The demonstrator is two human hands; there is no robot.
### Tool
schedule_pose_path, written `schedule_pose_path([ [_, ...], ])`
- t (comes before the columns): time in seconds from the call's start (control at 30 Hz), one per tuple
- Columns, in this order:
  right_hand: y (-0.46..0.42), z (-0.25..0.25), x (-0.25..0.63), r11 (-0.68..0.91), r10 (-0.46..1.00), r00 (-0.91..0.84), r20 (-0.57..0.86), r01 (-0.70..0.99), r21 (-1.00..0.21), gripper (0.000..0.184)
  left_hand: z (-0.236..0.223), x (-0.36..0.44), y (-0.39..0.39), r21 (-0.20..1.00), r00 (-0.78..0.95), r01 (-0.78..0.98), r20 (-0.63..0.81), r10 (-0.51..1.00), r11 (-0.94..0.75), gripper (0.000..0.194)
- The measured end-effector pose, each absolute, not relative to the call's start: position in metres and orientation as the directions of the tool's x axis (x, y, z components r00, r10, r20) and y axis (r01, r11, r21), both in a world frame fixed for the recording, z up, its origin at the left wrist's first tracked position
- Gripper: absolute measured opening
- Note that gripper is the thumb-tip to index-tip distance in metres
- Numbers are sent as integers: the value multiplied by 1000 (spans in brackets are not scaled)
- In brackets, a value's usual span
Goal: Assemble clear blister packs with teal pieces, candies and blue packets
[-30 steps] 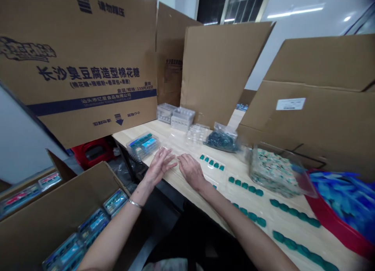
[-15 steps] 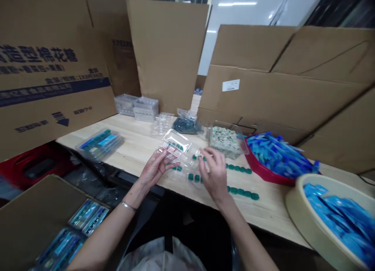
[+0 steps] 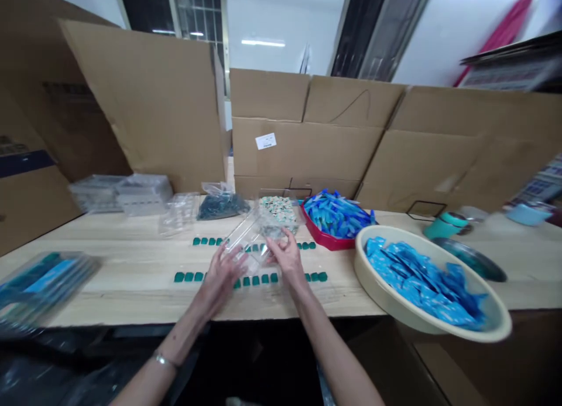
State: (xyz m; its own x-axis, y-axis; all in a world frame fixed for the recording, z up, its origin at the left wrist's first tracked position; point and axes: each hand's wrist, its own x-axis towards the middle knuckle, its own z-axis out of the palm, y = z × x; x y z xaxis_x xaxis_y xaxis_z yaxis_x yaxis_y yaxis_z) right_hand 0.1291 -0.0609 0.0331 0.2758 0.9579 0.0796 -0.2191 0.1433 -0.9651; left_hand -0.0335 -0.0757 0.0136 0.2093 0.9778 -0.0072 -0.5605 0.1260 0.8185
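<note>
My left hand point(image 3: 222, 274), smeared by motion, grips the near left side of a clear plastic tray point(image 3: 242, 235) held tilted above the table. My right hand point(image 3: 286, 255) pinches the tray's right side, thumb and fingers closed on its edge. Green pieces point(image 3: 256, 280) lie in rows on the table below and beside the tray, several seen through or past it. Just behind my right hand stands a clear container point(image 3: 278, 211) of small white and green packets.
A red basin point(image 3: 328, 237) of blue strips and a cream basin point(image 3: 367, 277) of blue packets stand to the right. Filled clear boxes point(image 3: 48, 286) lie at left. Clear trays point(image 3: 144, 195) and a bag of dark pieces point(image 3: 222, 205) sit behind. Cardboard point(image 3: 302, 151) walls the back.
The view has swung to the right. My hands, apart from any tray a second ago, picked up the clear plastic tray and now hold it between them over the green rows.
</note>
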Motion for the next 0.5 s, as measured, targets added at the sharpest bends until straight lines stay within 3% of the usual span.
schedule_pose_path([
  [0.1, -68, 17, 118, 132, 958, 284, 37, -326, -936, 89, 2, -6, -84, 801, 164, -588, -19, 986, 114, 48],
  [0.2, -72, 12, 124, 114, 959, 284, 29, -286, -952, 81, 7, 1, -74, 797, 120, -594, -46, 992, 109, 36],
  [0.27, -70, 15, 144, 167, 929, 356, 105, -148, -975, 67, 14, -5, -57, 821, 138, -556, -61, 989, 128, 34],
  [0.37, -57, 29, 193, 234, 863, 409, 295, 194, -953, 30, 22, -17, -29, 865, 247, -466, -71, 966, 183, 33],
  [0.5, -18, 46, 245, 227, 804, 341, 487, 580, -782, 20, 23, -19, -4, 869, 443, -371, -144, 885, 327, 33],
])
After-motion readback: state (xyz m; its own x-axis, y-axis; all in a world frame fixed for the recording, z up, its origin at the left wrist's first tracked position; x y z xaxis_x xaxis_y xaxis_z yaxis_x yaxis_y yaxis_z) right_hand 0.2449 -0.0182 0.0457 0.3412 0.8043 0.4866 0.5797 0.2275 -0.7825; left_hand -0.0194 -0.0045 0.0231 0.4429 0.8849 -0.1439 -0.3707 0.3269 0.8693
